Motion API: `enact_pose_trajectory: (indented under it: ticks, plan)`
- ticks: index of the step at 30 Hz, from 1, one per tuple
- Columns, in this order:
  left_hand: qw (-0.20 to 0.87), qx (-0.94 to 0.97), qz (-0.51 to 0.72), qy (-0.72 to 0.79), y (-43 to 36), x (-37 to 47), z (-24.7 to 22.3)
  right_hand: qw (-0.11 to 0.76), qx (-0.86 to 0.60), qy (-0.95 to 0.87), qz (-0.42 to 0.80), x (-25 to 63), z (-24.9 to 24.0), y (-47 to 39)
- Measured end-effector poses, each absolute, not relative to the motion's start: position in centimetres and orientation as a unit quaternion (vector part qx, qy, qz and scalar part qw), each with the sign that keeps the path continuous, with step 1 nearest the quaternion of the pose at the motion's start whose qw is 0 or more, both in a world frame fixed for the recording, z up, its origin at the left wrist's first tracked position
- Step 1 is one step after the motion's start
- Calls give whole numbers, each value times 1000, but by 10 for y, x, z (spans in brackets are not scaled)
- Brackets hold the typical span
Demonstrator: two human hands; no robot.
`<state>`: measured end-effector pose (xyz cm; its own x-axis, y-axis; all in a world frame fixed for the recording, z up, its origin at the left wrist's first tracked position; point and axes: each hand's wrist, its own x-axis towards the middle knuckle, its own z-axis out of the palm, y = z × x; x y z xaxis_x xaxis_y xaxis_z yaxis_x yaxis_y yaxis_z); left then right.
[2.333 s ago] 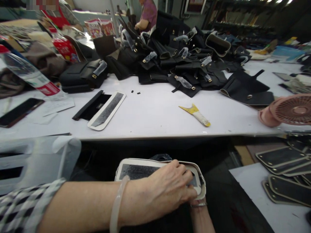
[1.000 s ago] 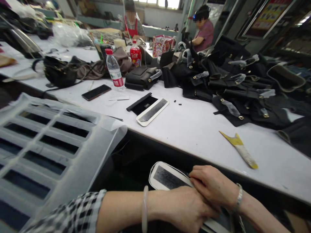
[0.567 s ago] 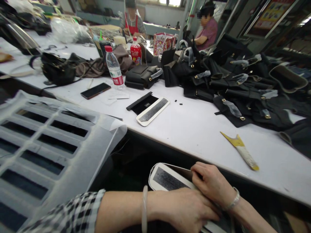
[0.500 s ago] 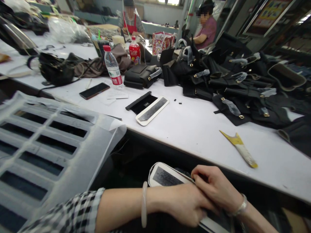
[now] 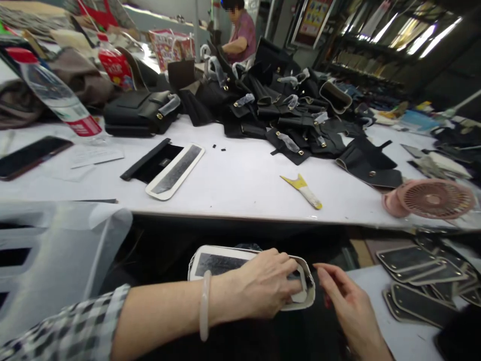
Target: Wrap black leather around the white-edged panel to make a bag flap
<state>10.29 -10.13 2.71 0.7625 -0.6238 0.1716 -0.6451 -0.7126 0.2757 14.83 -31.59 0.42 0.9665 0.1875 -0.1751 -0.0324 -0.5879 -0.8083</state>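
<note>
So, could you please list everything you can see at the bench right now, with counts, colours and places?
Oblong panel: one, white rim, dark centre, under the left hand.
Second oblong panel: one, white and dark, on the table.
Table: one, white, across the middle.
Bag pieces: a pile, black with gold fittings, far side of the table.
Scraper: one, yellow and white, mid-table.
Fan: one, pink, table's right edge.
Water bottle: one, clear, red cap, far left.
Phone: one, black, left.
Stacked panels: several, dark with pale rims, lower right.
Co-worker: one, purple top, background.
Left hand: pressing on the oblong panel.
Right hand: open, beside the panel's end.
</note>
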Motion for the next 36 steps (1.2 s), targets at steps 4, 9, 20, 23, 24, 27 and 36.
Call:
enact_pose_trajectory:
  ticks: [4, 9, 20, 23, 24, 27, 36]
  plan:
    - [168, 926, 15, -339, -100, 102, 28, 398, -906, -61, 133, 112, -6, -317]
    - [165, 924, 4, -346, -101, 105, 31, 374, -895, -46, 238, 113, -7, -307]
    - [136, 899, -26, -415, -104, 116, 39, 272, -938, -85, 198, 129, 0, -293]
    - [185, 896, -75, -398, -99, 128, 42, 300, -934, -52, 186, 120, -4, -292]
    - [207, 894, -89, -388, -98, 133, 42, 319, -931, -34, 175, 116, -6, -291]
    - [274, 893, -102, -342, -96, 151, 37, 380, -913, 21, 144, 104, -14, -290]
    - [314, 881, -199, -292, -108, 196, 15, 478, -869, 62, 111, 93, -26, -295]
